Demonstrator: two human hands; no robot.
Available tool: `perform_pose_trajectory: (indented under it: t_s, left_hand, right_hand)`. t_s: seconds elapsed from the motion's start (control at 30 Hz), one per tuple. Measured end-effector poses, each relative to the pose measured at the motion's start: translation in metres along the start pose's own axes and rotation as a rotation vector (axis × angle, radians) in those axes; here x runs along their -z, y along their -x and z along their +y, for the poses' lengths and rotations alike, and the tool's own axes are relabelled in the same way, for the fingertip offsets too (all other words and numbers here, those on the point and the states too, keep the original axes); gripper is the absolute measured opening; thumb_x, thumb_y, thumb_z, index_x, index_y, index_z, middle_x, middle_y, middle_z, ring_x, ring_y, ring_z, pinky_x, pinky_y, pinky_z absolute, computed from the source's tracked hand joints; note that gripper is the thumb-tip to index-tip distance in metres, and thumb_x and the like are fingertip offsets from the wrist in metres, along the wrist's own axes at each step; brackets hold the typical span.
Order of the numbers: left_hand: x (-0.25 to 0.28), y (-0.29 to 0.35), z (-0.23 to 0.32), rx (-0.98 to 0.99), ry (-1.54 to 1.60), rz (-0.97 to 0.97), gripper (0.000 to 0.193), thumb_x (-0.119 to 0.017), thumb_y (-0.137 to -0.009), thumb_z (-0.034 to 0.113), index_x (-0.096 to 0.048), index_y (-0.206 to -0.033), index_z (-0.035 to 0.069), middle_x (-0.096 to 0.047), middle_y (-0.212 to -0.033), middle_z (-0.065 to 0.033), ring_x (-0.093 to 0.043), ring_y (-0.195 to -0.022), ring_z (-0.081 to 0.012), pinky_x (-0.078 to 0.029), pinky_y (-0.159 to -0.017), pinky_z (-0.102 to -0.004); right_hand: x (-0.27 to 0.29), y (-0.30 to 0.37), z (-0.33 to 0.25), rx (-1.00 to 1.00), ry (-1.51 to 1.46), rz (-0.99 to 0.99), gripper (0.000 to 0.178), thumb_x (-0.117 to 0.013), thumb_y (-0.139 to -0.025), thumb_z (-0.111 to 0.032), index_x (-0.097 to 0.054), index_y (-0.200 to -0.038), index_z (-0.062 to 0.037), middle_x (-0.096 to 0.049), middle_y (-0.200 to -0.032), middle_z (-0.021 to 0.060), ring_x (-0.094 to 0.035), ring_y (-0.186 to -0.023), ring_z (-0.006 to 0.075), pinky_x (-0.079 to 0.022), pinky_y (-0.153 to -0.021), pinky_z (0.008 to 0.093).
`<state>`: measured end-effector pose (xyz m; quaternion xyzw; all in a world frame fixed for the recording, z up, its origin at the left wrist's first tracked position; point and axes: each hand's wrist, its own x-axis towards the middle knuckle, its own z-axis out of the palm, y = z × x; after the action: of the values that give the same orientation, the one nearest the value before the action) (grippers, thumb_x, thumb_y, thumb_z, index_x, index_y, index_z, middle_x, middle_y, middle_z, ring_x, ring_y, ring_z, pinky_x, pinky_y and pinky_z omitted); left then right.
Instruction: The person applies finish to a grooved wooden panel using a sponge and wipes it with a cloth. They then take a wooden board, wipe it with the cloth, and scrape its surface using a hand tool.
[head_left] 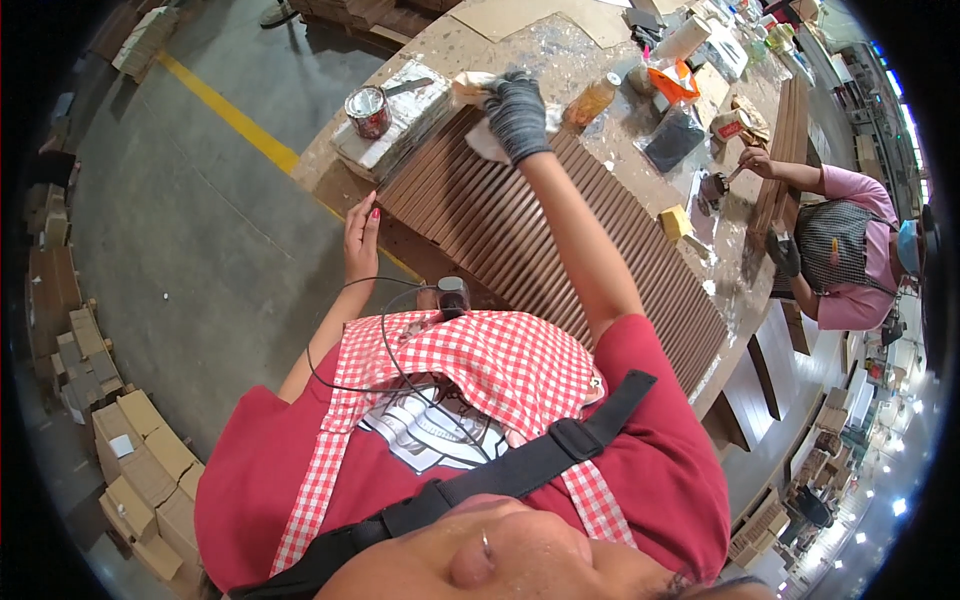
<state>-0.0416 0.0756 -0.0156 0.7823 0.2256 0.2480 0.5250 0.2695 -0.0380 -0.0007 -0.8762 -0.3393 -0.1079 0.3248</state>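
Observation:
A brown slatted wooden panel (pixel 560 250) lies across the worktable in front of me. My right hand (pixel 518 115), in a grey glove, is closed on a whitish cloth (pixel 487 142) at the panel's far edge. Part of the cloth is hidden under the glove. My bare left hand (pixel 361 238) rests at the panel's near left corner, fingers stretched out and holding nothing. Beyond that corner stands an open tin (pixel 368 112) with dark drips, on a paint-smeared white block (pixel 390 150). A flat scraper-like tool (pixel 409 87) lies beside the tin.
A bottle of amber liquid (pixel 592 99) stands past the panel, near a dark square item (pixel 674 138) and an orange bag (pixel 674 82). A yellow sponge-like block (pixel 676 222) sits to the right. Across the table, a co-worker (pixel 845 245) holds a brush over dark wood strips.

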Motion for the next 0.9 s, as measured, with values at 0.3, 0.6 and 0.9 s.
perform_pose_trajectory:
  t_s: [0.3,0.6,0.9]
  left_hand:
    - [0.007,-0.007,-0.016,0.065,0.093,-0.018,0.035,-0.058,-0.092,0.027,-0.06,-0.121,0.006,-0.051,-0.108,-0.0076,-0.048,-0.117,-0.0211,-0.036,-0.098,-0.0309]
    - [0.002,-0.01,0.001,0.019,0.008,-0.044,0.036,-0.061,-0.09,0.026,-0.061,-0.12,0.005,-0.052,-0.107,-0.0066,-0.051,-0.103,-0.0175,-0.038,-0.094,-0.029]
    - [0.007,-0.002,-0.028,0.063,0.093,-0.019,0.038,-0.058,-0.092,0.028,-0.058,-0.121,0.003,-0.051,-0.109,-0.007,-0.052,-0.104,-0.0178,-0.039,-0.093,-0.0276]
  right_hand:
    - [0.005,0.088,-0.113,0.019,-0.095,-0.479,0.028,-0.065,-0.082,-0.023,-0.062,-0.104,-0.0052,-0.062,-0.102,0.0173,-0.062,-0.095,0.0254,-0.049,-0.086,0.0355]
    - [-0.001,0.039,-0.036,0.013,0.168,-0.457,0.038,-0.073,-0.07,-0.014,-0.061,-0.103,-0.0009,-0.062,-0.098,0.0149,-0.059,-0.092,0.0232,-0.049,-0.089,0.0326]
    - [0.014,0.099,-0.128,0.107,-0.163,-0.482,0.034,-0.063,-0.076,-0.007,-0.055,-0.108,0.0009,-0.059,-0.101,0.024,-0.06,-0.094,0.0373,-0.047,-0.085,0.0405]
